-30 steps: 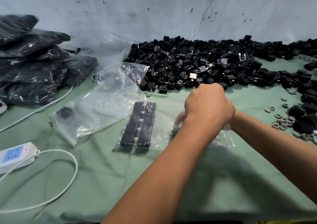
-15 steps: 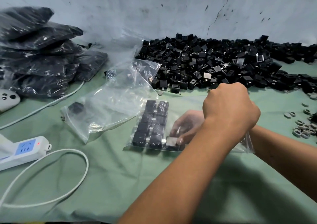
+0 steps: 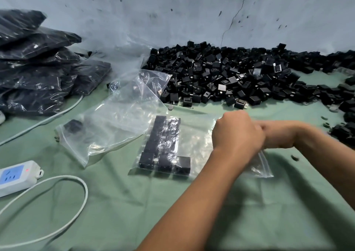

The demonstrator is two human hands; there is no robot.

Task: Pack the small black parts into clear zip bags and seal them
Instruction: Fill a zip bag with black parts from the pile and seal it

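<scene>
Head view.
— Where is the zip bag (image 3: pixel 194 145)?
— Flat on the green surface (image 3: pixel 134 202), parts (image 3: pixel 163 147) inside, mouth under both hands.
— The hands?
— Left hand (image 3: pixel 237 133) pinches the mouth; right hand (image 3: pixel 278 135) is blurred, cannot tell. The loose pile (image 3: pixel 240 78) lies beyond, by the wall (image 3: pixel 172 10).

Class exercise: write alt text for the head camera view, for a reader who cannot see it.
Two hands, left hand in front of the blurred right hand, meet at the open end of a clear zip bag holding rows of small black parts on a green cloth. A loose parts pile lies behind; filled bags are stacked left.
</scene>
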